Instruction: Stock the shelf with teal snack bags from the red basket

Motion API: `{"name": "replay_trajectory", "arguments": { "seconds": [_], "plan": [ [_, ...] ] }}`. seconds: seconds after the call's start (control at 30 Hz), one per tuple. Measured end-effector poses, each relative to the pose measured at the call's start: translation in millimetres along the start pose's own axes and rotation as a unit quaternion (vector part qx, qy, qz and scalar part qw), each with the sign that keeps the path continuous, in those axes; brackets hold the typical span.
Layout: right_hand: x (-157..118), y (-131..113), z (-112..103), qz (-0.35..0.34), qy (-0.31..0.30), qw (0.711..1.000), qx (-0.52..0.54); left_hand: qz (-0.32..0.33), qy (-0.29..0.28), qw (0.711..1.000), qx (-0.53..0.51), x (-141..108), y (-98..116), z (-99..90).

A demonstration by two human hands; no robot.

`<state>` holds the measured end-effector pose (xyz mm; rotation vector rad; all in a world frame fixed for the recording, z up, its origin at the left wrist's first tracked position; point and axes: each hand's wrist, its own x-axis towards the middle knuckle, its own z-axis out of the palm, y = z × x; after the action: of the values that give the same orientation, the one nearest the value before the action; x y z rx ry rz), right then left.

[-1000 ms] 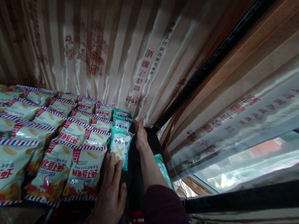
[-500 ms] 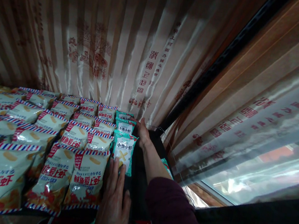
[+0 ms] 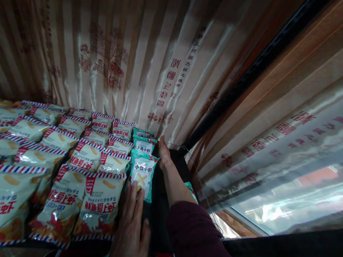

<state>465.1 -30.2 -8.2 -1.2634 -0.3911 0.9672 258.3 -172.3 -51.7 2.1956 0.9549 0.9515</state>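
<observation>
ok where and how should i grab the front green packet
Probably best by its right edge, coming from the right: that long side of the front green packet borders the black surface, while a striped-edge bag stands close on its left. The left hand covers its lower front, so a pinch higher up looks easier.

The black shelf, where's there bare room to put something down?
A narrow strip of the black shelf is bare between the front teal snack bag and the right forearm. Another small patch lies between that forearm and the black post. Leftward it's crowded with rows of striped snack bags, and the left hand overlaps the teal bag.
</observation>
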Motion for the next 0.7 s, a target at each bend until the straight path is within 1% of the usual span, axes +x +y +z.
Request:
{"name": "replay_trajectory", "arguments": {
  "seconds": [0.07,0.17,0.27,0.37,0.43,0.57,0.6,0.7],
  "plan": [
    [0,0,0,0.033,-0.001,0.999,0.021,0.004,-0.001,1.000,0.006,0,-1,0.8],
    [0,1,1,0.040,0.012,0.998,0.048,0.011,0.002,1.000,0.012,1,-2,1.4],
    [0,2,3,0.024,0.040,0.997,0.064,0.016,0.005,1.000,0.018,1,-2,1.0],
    [-2,3,6,0.012,0.047,0.996,0.068,0.020,0.005,1.000,0.023,1,-2,0.6],
    [-4,3,7,0.009,0.049,0.997,0.064,0.022,0.006,0.999,0.026,1,-2,0.6],
    [-5,4,9,-0.013,0.080,0.996,0.049,0.024,0.005,0.999,0.035,0,-2,0.9],
    [-5,4,10,-0.016,0.083,0.995,0.049,0.023,0.004,0.999,0.037,0,-2,0.9],
    [-5,8,10,-0.019,0.064,0.995,0.068,0.018,0.003,0.999,0.035,1,-1,0.5]
  ]
}}
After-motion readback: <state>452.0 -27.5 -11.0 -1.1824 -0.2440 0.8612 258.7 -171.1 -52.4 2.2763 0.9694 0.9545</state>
